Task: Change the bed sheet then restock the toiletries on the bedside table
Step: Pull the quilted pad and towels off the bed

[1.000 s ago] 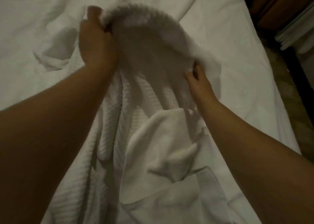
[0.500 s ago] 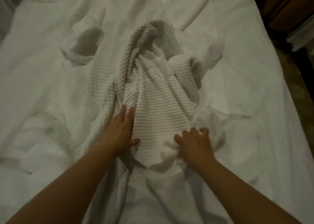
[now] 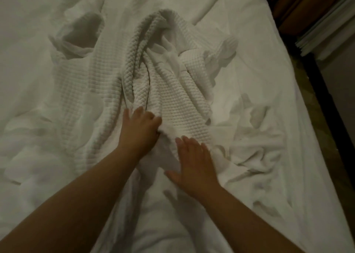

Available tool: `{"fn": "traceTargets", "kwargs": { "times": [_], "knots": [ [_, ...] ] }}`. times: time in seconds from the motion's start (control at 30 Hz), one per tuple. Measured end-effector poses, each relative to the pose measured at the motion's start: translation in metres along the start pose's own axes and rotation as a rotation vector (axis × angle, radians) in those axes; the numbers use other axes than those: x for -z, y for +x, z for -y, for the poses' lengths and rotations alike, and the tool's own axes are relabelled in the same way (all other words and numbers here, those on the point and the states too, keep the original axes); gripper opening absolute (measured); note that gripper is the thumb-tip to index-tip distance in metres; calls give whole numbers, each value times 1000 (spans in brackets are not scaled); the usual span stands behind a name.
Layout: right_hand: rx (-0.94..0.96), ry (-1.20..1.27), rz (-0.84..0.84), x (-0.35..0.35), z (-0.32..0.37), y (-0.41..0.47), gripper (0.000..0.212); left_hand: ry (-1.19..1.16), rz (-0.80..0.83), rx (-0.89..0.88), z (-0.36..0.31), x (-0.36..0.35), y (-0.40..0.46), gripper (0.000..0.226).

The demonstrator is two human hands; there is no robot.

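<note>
- Your left hand (image 3: 141,130) lies at the near end of the white waffle-textured cover (image 3: 163,91). Its fingers look curled into the fabric, as if bunching a fold under the palm, though the blur makes it hard to be sure.
- Your right hand (image 3: 194,162) lies flat with fingers spread and straight. It presses on the smooth white bed sheet (image 3: 269,80) just beside the cover's near edge and grasps nothing.
- The waffle cover lies crumpled in a long heap down the middle of the bed. A thick rolled ridge runs away from you, with a flatter quilted part to the left.
- The plain sheet under it is wrinkled, especially to the right of your right hand, and it reaches the mattress edge on the right.
- Judging by its look, the cover is soft, limp and fairly thick. It will sag and trail rather than hold a shape, and is likely heavier than the sheet.
- Take it by a gathered handful at the near hem, where your left hand already lies, or by the rolled ridge. A pinch of a single layer would probably slip or only drag one fold.
- The sheet looks thin and light, so it may come up with the cover if you grab both.
- A dark floor (image 3: 315,118) and stacked pale linens (image 3: 326,36) show at the right; no bedside table or toiletries are in view.
</note>
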State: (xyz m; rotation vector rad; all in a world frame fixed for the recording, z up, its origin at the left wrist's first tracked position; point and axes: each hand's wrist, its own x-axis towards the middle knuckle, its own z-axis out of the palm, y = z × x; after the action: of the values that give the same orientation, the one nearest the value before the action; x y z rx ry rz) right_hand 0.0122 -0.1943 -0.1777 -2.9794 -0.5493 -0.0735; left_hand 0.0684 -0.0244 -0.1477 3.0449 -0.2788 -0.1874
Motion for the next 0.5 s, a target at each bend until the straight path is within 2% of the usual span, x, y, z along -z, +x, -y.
{"fn": "traceTargets", "kwargs": {
  "times": [0.03, 0.07, 0.13, 0.2, 0.27, 0.33, 0.4, 0.5],
  "knots": [
    [-56, -8, 73, -4, 11, -2, 74, -69, -83, 12, -4, 11, 6, 29],
    [-149, 39, 74, -7, 14, -1, 66, -145, -155, -8, -6, 18, 11, 35],
    [-368, 287, -66, 5, 8, 13, 38, -248, -287, -23, -2, 33, 16, 34],
    [-467, 556, -231, 30, -3, 30, 28, -284, -331, 55, 11, 37, 13, 24],
    [-435, 776, -309, 58, -12, 39, 21, -237, -357, 157, 25, 32, 4, 16],
    [-366, 876, -359, 90, -15, 40, 27, -183, -357, 245, 34, 22, -8, 24],
    [-325, 912, -376, 112, -19, 34, 32, -149, -337, 323, 31, 14, -14, 31],
    [-340, 890, -413, 124, -29, 12, 19, -275, -289, 470, 22, 8, -16, 31]
  ]
}}
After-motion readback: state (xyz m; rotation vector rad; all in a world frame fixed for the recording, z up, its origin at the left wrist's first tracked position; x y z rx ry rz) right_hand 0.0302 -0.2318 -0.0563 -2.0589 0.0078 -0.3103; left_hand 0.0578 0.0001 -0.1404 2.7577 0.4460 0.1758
